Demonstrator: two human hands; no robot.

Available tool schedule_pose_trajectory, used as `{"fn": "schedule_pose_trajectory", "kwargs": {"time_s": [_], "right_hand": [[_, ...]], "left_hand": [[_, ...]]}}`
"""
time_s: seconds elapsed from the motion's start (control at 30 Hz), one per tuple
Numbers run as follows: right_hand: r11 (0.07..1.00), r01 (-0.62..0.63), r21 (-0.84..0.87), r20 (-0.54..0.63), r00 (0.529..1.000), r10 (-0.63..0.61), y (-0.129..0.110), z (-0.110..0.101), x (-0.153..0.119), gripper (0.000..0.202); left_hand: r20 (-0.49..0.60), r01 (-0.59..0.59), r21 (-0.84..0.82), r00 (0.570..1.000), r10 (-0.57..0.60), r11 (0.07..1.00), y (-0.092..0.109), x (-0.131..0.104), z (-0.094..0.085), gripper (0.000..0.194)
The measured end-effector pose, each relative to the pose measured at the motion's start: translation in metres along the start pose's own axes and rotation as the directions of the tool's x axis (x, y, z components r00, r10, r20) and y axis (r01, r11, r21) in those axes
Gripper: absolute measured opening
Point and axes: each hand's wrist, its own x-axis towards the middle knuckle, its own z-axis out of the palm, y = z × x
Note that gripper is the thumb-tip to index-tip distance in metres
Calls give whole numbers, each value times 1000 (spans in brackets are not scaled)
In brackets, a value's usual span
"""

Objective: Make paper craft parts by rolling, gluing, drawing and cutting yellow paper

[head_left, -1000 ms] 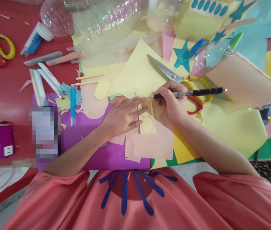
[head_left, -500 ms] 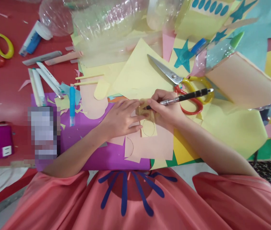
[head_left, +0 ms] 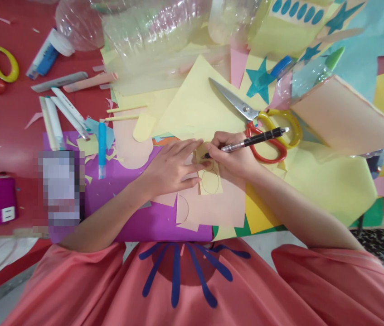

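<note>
My right hand (head_left: 234, 154) is closed around a black and clear pen (head_left: 256, 139), its tip down on a small pale yellow piece of paper (head_left: 211, 182). A drawn circle shows on the lower half of that piece. My left hand (head_left: 173, 167) lies flat with fingers spread, fingertips on the left edge of the yellow piece. Underneath is a pale pink sheet (head_left: 226, 208) bearing a curved pen line. What lies directly under the fingertips is partly hidden. Open scissors (head_left: 246, 108) with red and yellow handles rest just beyond my right hand.
Markers (head_left: 69, 113), a blue capped pen (head_left: 102, 149) and a phone (head_left: 60, 188) lie at left. Clear plastic bottles (head_left: 151, 27) are at the back. A pink-covered box (head_left: 348, 117) stands at right, near a teal star (head_left: 260, 80). Purple paper (head_left: 127, 217) covers the front edge.
The pen has shifted slightly left and down in my right hand, its tip moving on the yellow piece. My left hand stays almost in place.
</note>
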Motion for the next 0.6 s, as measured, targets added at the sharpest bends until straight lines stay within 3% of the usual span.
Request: {"fn": "schedule_pose_trajectory", "kwargs": {"time_s": [0.27,0.6], "right_hand": [[1000,-5,17,-11,1000,5,0,1,1,30],[997,-19,71,0,1000,19,-1,1,1,30]], "left_hand": [[35,25,-6,999,-25,1000,1,1,-2,31],[-15,0,-9,1000,0,1000,-2,0,3,30]]}}
